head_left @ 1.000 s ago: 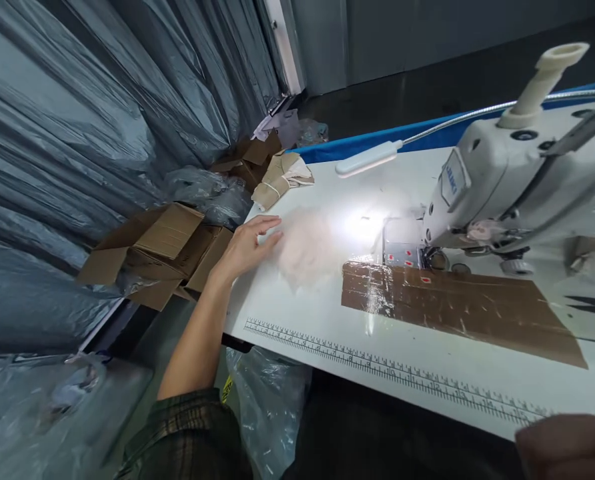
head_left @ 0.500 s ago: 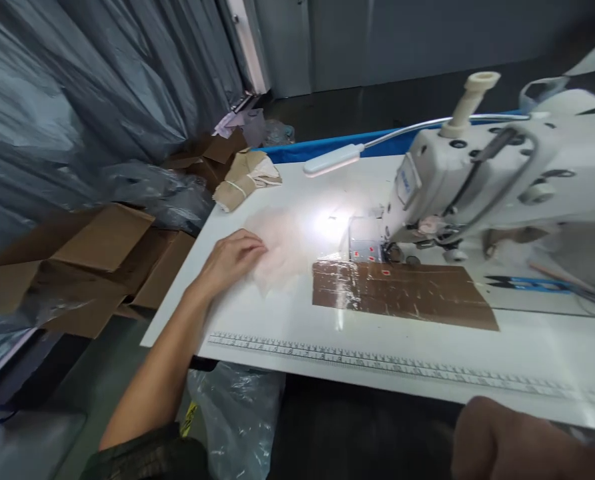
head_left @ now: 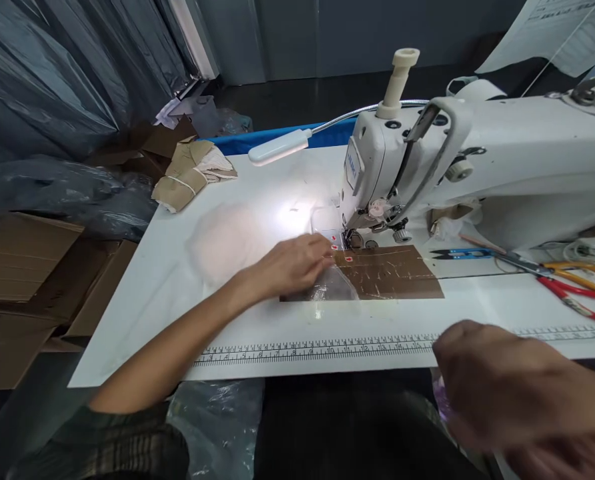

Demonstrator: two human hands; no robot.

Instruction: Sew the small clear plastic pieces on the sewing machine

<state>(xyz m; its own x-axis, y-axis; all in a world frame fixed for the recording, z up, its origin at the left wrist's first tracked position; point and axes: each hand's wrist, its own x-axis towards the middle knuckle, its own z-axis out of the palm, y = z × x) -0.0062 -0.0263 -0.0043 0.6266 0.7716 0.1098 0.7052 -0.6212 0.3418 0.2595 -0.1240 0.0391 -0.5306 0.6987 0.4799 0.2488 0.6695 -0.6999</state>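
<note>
My left hand point(head_left: 302, 265) is closed in a pinch on a thin, see-through piece of fabric point(head_left: 338, 285). The fabric lies over the left part of a shiny brown board point(head_left: 397, 275), just in front of the sewing machine's point(head_left: 372, 167) needle area. Left of this hand, a pale pile of sheer fabric point(head_left: 222, 243) rests on the white table point(head_left: 142, 320). My right hand point(head_left: 497, 380) is above the table's front edge at the lower right. Its fingers look curled but are smeared by motion, and their tips are hidden.
A lit lamp point(head_left: 280, 147) hangs over the table. Blue thread snips point(head_left: 462, 254) and red-and-orange-handled scissors point(head_left: 577, 280) lie right of the board. A ruler strip point(head_left: 327, 350) runs along the front edge. A tied cloth bundle point(head_left: 187, 177) sits at the back left, cardboard boxes point(head_left: 22, 260) beyond.
My left hand has moved right from the sheer pile to the brown board, bringing a piece of fabric with it. My right hand has risen towards the table edge. The view has shifted right.
</note>
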